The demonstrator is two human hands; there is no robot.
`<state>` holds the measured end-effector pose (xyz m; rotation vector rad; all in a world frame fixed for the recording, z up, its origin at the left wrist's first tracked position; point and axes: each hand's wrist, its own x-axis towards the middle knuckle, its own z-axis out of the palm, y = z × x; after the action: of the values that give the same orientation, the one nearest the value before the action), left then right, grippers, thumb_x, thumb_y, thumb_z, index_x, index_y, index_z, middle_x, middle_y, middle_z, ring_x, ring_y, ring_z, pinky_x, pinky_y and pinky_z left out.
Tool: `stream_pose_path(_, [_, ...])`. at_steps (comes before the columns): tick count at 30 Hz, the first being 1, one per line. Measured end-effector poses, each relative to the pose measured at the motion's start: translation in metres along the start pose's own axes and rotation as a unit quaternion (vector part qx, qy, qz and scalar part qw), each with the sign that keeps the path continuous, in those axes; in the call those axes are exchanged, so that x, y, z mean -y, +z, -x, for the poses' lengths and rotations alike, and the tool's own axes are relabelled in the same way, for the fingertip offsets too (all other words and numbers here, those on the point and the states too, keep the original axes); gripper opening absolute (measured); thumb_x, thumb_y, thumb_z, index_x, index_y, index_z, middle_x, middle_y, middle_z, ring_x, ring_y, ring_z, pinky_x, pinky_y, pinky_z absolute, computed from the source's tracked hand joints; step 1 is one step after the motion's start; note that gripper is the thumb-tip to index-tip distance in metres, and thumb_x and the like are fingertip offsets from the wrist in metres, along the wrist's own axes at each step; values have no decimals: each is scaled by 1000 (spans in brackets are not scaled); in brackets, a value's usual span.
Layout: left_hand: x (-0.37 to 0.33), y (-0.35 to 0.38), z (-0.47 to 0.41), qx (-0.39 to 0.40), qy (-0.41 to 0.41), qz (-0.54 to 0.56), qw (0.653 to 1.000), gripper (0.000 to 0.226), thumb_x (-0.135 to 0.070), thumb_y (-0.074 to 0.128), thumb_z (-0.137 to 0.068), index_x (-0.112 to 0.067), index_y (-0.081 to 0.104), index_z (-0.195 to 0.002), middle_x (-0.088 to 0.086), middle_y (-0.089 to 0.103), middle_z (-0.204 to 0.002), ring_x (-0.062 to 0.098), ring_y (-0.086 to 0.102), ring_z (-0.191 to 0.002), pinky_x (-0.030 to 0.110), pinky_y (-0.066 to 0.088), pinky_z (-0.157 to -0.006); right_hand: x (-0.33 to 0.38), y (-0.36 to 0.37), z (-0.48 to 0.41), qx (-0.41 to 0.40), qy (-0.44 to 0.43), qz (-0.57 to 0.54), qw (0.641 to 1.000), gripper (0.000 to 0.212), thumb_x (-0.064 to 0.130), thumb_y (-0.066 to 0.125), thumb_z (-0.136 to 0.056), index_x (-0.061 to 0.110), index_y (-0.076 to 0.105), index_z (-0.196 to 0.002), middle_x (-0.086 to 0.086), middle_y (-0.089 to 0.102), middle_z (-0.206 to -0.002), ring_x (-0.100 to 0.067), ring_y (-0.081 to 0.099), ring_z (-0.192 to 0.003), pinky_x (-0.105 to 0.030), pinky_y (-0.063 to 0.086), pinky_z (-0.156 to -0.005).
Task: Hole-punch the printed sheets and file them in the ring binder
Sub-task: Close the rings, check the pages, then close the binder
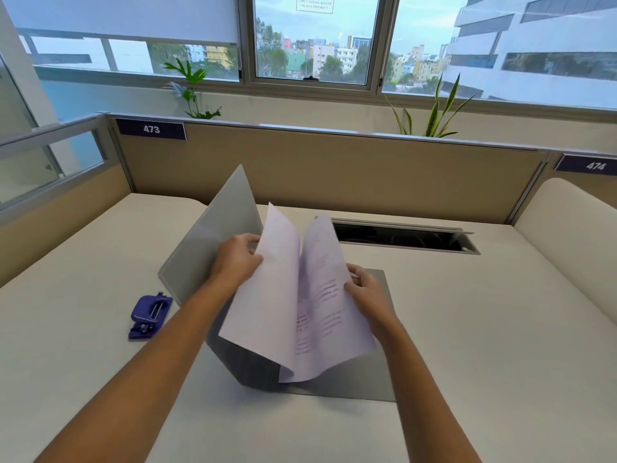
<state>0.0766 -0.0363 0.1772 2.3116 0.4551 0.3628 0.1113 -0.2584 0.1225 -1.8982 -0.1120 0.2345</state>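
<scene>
Cream counter (467,329) under office windows. Grey ring binder (210,252) mid-counter: left cover tilted up, right cover flat. Printed sheets (320,312) fanned above it. Left hand (238,260) pinches one raised sheet's edge; right hand (367,292) grips the others' right edge. Hands apart. Purple hole punch (148,317) lies left of binder, not touching.

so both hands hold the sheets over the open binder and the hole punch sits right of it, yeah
No: the head view shows the hole punch left of the binder. Left hand and right hand do hold the sheets over it.
</scene>
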Motion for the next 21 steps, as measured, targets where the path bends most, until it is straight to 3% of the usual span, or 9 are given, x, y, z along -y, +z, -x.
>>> stream_pose_path(5, [19, -22, -8, -40, -9, -94, 995, 40, -6, 57, -89, -11, 55, -129, 19, 64, -115, 34, 60, -104, 41, 50, -91, -50, -30, 0, -42, 71, 15, 996, 36, 4, 43, -91, 16, 52, -124, -5, 64, -110, -19, 65, -87, -32, 53, -67])
stream_pose_path(7, [27, -26, -12, -49, -9, -123, 991, 39, -6, 55, -89, -11, 55, -129, 20, 63, -115, 36, 60, -103, 45, 52, -90, -72, -32, 0, -62, 81, 29, 994, 38, 2, 44, -88, 14, 55, -123, -8, 65, -115, -24, 65, -94, -42, 55, -79])
stream_pose_path(9, [35, -27, -17, -55, -6, -148, 987, 41, -6, 55, -90, -12, 52, -131, 20, 62, -117, 37, 60, -104, 46, 52, -91, -87, -31, 0, -79, 91, 33, 992, 40, 1, 45, -86, 12, 56, -123, -11, 65, -117, -28, 63, -100, -45, 52, -89])
stream_pose_path(13, [45, -29, -22, -56, 20, -240, 969, 45, -10, 55, -92, -15, 49, -135, 21, 61, -119, 37, 60, -105, 44, 51, -93, -102, -27, 6, -80, 95, -8, 992, 39, -1, 43, -90, 11, 53, -126, -9, 63, -110, -25, 61, -95, -34, 50, -80])
stream_pose_path(18, [57, -23, -14, -21, 37, -272, 961, 40, -13, 51, -94, -17, 50, -134, 18, 60, -125, 33, 60, -109, 39, 49, -94, -114, -39, 1, -80, 74, 9, 994, 39, 1, 44, -92, 12, 52, -129, -4, 62, -109, -23, 60, -99, -31, 45, -83])
stream_pose_path(21, [65, -16, -8, 12, 36, -270, 962, 41, -15, 52, -94, -16, 49, -135, 15, 57, -132, 32, 56, -117, 39, 44, -99, -120, -55, -5, -72, 69, 20, 995, 39, 4, 44, -94, 15, 51, -131, -7, 62, -118, -24, 59, -103, -34, 48, -87])
